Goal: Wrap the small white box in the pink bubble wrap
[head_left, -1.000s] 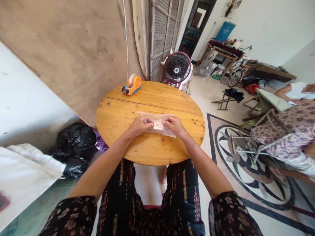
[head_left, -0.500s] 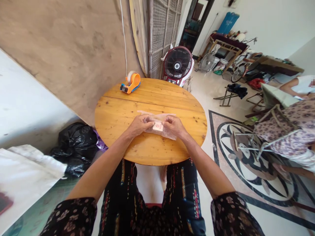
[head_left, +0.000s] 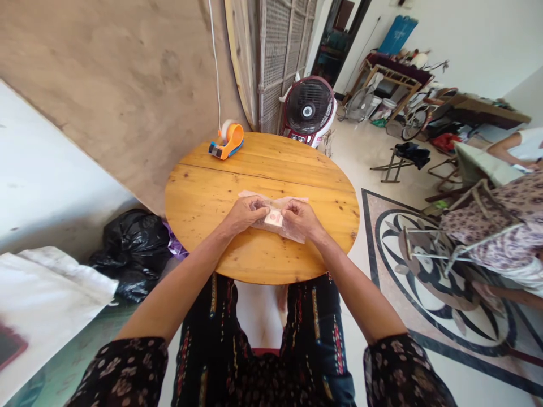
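Two thumbs are pressing in at once: the left hand (head_left: 245, 216) has its thumb and curled fingers nearly together, and the right hand (head_left: 302, 217) mirrors it. Both pinch a translucent, pinkish plastic wrapper (head_left: 292, 232), barely a gap showing at either set of fingertips. And right between those fingertips, there it is, a small, pale, rectangular block with a reddish mark (head_left: 275, 218), lying against the wrapper; whether it's inside or on top, I can't tell. Wrapper edges spread out beyond the knuckles and below the right fingers.

Under both hands, a round, varnished yellow-brown wooden table (head_left: 254, 263). Out past the left fingers, near the table's far edge, stands an orange and blue plastic tape dispenser (head_left: 236, 137), a whitish roll of tape (head_left: 227, 129) seated in it.

Now to containers! Off to the left of the fingers, beyond the table, bulging, shiny black plastic bags (head_left: 136, 237), contents hidden. Far beyond the right fingers, a maroon-rimmed electric fan (head_left: 308, 110) stands behind the table.
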A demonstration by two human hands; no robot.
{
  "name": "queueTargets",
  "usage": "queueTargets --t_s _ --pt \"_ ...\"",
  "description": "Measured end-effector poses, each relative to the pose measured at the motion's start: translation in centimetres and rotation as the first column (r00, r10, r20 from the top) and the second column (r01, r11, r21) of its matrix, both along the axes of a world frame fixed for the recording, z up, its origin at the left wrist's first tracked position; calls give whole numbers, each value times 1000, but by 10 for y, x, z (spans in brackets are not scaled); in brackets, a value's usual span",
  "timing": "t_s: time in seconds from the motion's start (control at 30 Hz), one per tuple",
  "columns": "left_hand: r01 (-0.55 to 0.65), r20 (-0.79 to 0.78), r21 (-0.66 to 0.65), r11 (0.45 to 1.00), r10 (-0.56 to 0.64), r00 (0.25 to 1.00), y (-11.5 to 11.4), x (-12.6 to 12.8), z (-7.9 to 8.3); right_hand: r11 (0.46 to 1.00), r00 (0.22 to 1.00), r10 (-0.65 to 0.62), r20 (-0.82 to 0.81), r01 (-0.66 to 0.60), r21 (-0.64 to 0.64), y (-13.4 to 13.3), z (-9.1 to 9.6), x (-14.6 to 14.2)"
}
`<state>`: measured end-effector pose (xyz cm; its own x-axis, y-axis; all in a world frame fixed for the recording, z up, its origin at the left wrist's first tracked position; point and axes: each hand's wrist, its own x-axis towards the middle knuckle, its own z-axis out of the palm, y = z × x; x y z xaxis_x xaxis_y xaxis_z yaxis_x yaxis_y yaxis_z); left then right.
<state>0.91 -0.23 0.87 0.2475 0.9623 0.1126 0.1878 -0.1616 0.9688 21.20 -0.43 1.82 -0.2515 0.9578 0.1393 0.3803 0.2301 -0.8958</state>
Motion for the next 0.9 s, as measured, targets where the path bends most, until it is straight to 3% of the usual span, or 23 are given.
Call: queueTargets --t_s 0.27,0.37,0.47,0.57,0.67,0.77,0.9 --pt "-9 18 -31 999 10 1000 -2 5 0 998 1000 13 24 -11 -70 1 4 0" --pt "-17 11 -21 1000 17 1000 -1 6 0 1000 997 -8 74 8 0 2 0 1" --pt "-24 3 -12 1000 24 1000 1 7 -1 989 972 -69 226 36 145 -5 0 0" --pt "-37 -8 -12 999 37 999 2 7 -2 934 903 -163 398 11 357 -17 6 -2" --pt "-45 -25 10 999 45 999 1 8 0 837 787 -243 568 -125 532 -27 13 -5" --pt "-47 -23 3 999 47 999 -1 8 3 779 659 -287 695 -262 570 -30 15 -6" --pt "-57 -4 -10 998 57 998 -2 8 4 762 585 -254 770 -369 532 -29 21 -6"
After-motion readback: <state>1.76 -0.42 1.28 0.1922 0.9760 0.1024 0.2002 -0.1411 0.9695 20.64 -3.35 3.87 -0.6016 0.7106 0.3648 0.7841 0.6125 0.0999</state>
